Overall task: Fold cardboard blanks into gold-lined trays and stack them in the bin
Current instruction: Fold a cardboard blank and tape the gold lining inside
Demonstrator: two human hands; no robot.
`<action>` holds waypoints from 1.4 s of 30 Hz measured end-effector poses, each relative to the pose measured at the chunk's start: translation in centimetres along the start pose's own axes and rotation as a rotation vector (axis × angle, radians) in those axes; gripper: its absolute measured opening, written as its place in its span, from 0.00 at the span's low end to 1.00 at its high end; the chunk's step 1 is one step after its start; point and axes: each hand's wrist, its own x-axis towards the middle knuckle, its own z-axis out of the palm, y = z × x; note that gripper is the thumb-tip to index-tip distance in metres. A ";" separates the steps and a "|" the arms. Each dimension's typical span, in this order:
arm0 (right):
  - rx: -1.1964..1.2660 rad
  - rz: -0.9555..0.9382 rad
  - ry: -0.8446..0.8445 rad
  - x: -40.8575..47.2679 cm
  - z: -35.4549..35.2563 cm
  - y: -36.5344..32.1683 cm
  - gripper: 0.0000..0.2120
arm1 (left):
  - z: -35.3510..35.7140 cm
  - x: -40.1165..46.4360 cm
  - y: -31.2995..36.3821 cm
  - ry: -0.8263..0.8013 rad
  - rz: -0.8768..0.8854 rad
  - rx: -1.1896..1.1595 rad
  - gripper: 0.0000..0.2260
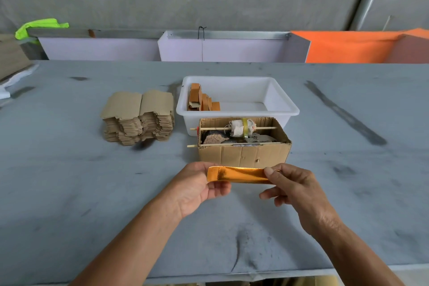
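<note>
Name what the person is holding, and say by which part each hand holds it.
A gold-lined cardboard blank: left hand grips its left end, right hand pinches its right end.

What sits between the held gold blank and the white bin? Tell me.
Head view: an open cardboard box of scraps, skewers across it, stands between the gold blank and the white bin.

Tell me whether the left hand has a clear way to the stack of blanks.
Probably yes: bare table lies between the left hand and the stack of blanks, but it first must release the gold-lined piece.
</note>
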 end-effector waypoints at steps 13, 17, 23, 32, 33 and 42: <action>0.179 -0.026 0.309 -0.1 1.1 0.4 0.10 | 0.0 0.3 -0.2 -0.160 -0.031 -0.174 0.25; 0.200 -0.026 0.361 0.1 1.3 0.2 0.10 | 0.1 0.2 -0.2 -0.202 0.039 -0.085 0.20; 0.190 0.019 0.340 -0.2 1.4 0.1 0.11 | 0.5 0.3 -0.8 -0.019 0.097 0.038 0.03; 0.167 -0.026 0.349 -0.7 1.6 -0.1 0.14 | 0.5 0.6 -1.4 0.018 0.149 -0.048 0.03; 0.152 -0.032 0.356 -0.7 1.6 -0.1 0.14 | 0.5 0.6 -1.5 0.026 0.162 -0.051 0.03; 0.414 0.143 0.342 -1.1 2.1 -0.3 0.28 | 1.1 0.5 -2.2 0.081 0.304 -0.057 0.05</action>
